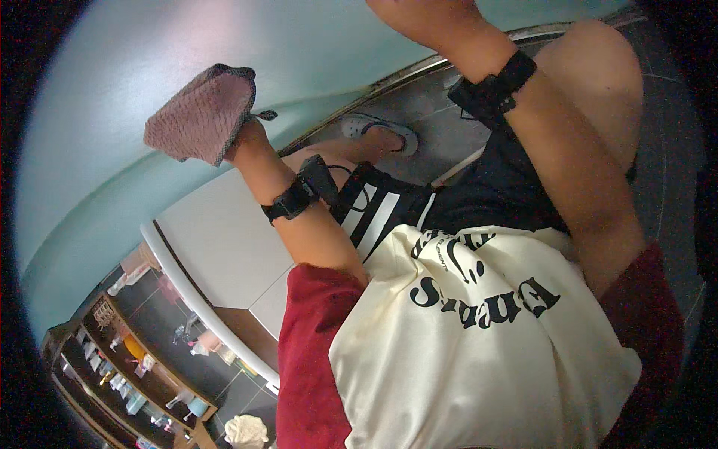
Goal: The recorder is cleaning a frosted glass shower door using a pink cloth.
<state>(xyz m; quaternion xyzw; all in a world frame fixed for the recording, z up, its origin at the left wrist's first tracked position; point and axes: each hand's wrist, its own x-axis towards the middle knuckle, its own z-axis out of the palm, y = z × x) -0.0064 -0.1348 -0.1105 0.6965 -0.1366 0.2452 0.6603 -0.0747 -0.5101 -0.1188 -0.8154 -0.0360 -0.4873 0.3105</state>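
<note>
My left hand is covered by a mauve ribbed cloth (200,116) with dark edging and a small loop. Only the wrist of my left hand (243,142) shows below it, so the fingers are hidden. The cloth is up against a large pale green, smooth panel (314,45), possibly frosted glass. Higher up and to the right, my right hand (430,16) is at the panel too, cut off by the top edge of the picture. Its fingers cannot be seen, nor whether it holds anything. Each wrist wears a black strap with a small box.
A metal track (419,69) runs along the panel's foot beside dark floor tiles (426,101). My foot wears a grey clog (407,138). At the lower left are a white cabinet (224,224) with a rounded white rim and a wooden shelf (142,367) of bottles.
</note>
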